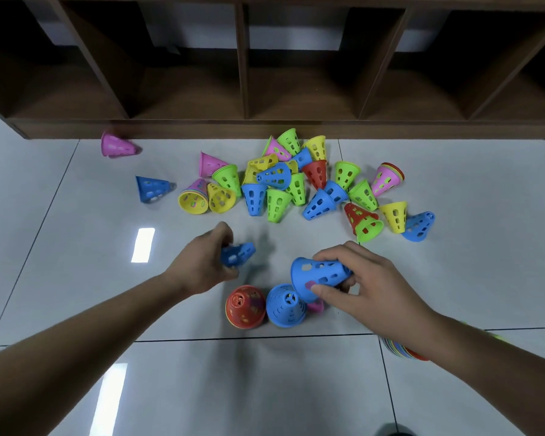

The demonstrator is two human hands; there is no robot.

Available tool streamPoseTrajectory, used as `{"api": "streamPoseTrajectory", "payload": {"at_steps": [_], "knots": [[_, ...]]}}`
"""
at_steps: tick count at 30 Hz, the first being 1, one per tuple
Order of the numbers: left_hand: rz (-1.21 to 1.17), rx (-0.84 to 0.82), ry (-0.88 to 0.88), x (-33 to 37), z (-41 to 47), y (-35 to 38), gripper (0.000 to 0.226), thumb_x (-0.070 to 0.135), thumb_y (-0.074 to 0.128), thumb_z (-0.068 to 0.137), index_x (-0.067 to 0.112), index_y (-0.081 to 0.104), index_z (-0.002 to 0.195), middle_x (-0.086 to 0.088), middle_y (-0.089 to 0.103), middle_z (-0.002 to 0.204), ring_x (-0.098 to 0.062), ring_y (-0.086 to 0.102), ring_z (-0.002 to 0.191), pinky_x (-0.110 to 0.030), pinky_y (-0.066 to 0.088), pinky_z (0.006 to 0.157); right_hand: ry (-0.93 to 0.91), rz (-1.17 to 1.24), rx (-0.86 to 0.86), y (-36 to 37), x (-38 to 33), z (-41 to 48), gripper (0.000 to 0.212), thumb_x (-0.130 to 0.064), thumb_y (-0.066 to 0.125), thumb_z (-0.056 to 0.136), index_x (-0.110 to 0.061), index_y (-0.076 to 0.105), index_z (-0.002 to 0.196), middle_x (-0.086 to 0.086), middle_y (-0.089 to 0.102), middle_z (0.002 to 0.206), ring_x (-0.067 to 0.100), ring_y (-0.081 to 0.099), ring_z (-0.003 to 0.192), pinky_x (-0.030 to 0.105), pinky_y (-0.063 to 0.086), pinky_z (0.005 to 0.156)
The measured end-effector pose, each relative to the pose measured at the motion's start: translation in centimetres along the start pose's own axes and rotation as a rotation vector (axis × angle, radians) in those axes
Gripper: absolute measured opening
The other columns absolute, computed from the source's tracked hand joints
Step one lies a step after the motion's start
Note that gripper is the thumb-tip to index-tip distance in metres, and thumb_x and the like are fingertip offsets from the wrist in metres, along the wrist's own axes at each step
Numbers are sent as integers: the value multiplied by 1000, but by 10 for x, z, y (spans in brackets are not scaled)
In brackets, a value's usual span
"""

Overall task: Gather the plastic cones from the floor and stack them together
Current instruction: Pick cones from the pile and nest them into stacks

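1. Blue plastic is what's being held on both sides. A blurry blue cone (pixel 238 253) is gripped in the left hand (pixel 208 262), with the fingers curled round it, low over the tiled floor (pixel 76 278).
2. A second blue cone (pixel 320 276) is held in the right hand (pixel 365 284), pinched between the thumb and curled fingers. It's tipped on its side with the wide mouth turned left, and a bit of pink can be seen through its holes.
3. Just below the hands, a red stack (pixel 245 306) and an upright blue cone (pixel 285 305) are stood narrow end up, right against each other. A pink cone (pixel 316 306) is mostly hidden under the held one.
4. Farther out, a loose pile of cones (pixel 296 184) in green, yellow, blue, red and pink is spread in front of the wooden shelf (pixel 265 73), with most of them lying on their sides.
5. Off to the left, a lone pink cone (pixel 117 145) is lying by the shelf base. A lone blue cone (pixel 153 188) is lying well apart from the pile.
6. A mixed-colour stack (pixel 403 350) is partly covered by the right forearm.
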State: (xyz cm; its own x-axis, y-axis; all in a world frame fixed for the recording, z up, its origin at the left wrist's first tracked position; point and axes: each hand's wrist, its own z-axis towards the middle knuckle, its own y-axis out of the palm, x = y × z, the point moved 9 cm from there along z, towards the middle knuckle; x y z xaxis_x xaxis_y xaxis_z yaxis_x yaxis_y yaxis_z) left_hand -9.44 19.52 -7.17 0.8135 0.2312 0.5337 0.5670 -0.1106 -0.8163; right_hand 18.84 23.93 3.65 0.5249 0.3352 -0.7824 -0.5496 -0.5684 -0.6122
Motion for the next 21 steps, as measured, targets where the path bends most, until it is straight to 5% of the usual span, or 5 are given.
{"api": "streamPoseTrajectory", "payload": {"at_steps": [3,8,15,21], "knots": [[-286,206,-12,9,-32,-40,49,22,90,79,28,49,106,11,67,99,-15,67,91,-31,57,77,-29,-9,-20,2,-16,-5,35,-29,86,87,-38,70,116,-11,59,106,20,66,68,32,56,74],[-525,354,103,51,-93,-63,48,16,87,86,23,53,119,7,65,114,-24,68,106,-25,56,96,-78,-137,-131,25,-26,-7,39,-35,82,86,-40,68,122,-14,53,110,13,68,74,27,57,78],[-418,188,190,57,-122,-15,60,21,87,87,31,53,136,21,58,135,-9,65,124,-22,51,105,-100,-303,-204,64,-18,-2,43,-41,76,88,-36,62,128,-17,45,115,9,61,86,32,56,89],[-259,118,262,52,-117,10,44,27,78,94,34,60,133,21,57,129,-8,64,115,-31,57,92,-41,-299,-252,86,13,-2,56,-46,75,91,-33,55,142,-15,45,121,17,57,94,33,47,104]]}}
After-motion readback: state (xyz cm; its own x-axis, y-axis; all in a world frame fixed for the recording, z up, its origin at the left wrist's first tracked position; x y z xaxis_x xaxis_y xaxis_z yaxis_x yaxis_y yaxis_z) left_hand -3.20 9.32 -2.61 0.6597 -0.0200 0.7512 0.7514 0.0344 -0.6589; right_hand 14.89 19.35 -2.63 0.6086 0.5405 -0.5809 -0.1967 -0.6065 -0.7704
